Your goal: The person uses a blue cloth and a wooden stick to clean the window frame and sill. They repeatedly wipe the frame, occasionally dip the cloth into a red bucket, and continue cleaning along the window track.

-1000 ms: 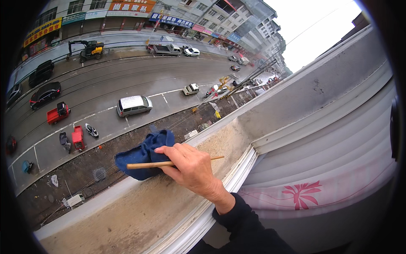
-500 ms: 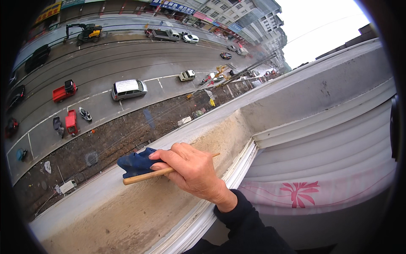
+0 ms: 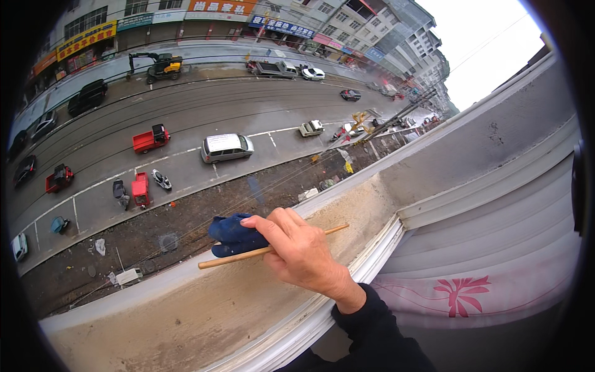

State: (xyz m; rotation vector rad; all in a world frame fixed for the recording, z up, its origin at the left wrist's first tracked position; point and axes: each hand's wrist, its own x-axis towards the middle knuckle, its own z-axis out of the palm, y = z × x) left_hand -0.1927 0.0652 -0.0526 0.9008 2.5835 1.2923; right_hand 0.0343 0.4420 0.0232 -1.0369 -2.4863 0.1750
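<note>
From my remote feed, the far left shows a street below with a red cargo tricycle (image 3: 150, 139), a yellow-and-black excavator (image 3: 164, 67) beyond it and a silver minivan (image 3: 227, 147) further right. I cannot tell the left hand's grip; it is out of view. Nearer me, a pale, stained ledge (image 3: 161, 322) slants up to the right. Over its outer edge sits a bunched dark-blue cloth (image 3: 234, 234); whether it touches the ledge I cannot tell. Across its near side runs a slim wooden stick (image 3: 232, 258), thick end left, thin end emerging past the knuckles. My right hand (image 3: 304, 251) is closed around the stick, with the cloth pinched at the fingers. Right of the ledge are a white window track (image 3: 374, 253), the black sleeve (image 3: 381, 335) and a pale curtain (image 3: 496, 248) with a pink flower.
</note>
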